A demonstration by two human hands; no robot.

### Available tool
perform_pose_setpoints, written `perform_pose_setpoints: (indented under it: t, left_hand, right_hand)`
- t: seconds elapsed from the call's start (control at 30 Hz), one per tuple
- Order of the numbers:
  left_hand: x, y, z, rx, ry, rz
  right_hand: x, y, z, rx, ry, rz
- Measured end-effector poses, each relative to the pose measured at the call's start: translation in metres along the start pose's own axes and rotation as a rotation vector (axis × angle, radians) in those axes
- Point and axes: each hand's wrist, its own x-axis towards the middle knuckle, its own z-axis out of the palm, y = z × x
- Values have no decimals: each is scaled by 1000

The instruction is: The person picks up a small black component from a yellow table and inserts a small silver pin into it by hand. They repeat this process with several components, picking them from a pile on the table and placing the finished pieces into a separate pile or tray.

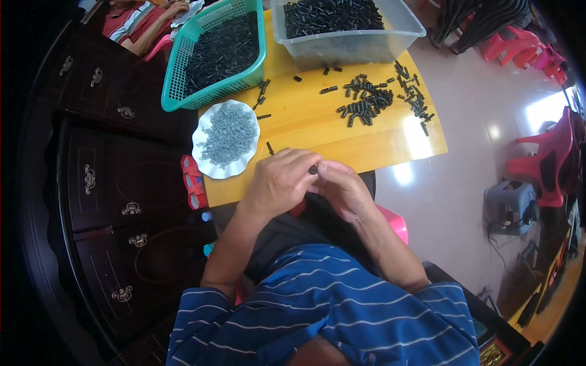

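Observation:
At the near edge of the yellow table (293,135), my left hand (281,180) and my right hand (345,189) meet, both closed. Between their fingertips is a small black cylindrical piece (313,169), mostly covered by the fingers. To the left of my hands stands a white scalloped plate (201,157) heaped with small clear or silvery pieces (229,134). A thin dark piece (270,148) lies on the table just beyond my left hand. Farther right, a pile of short black cylinders (369,104) is spread on the tabletop.
A green basket (261,46) of black pieces and a translucent bin (354,50) of black cylinders stand at the table's far side. More black cylinders (415,94) lie by its right edge. Dark wooden cabinets (104,183) stand left. Another person (143,27) sits at far left.

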Motion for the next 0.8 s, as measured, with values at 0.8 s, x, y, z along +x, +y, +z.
perform_pose_setpoints:
  t: [0.8]
  left_hand:
    - [-2,-11,-49,-276,-265,-253]
  right_hand:
    - [-6,-2,11,-239,-61,126]
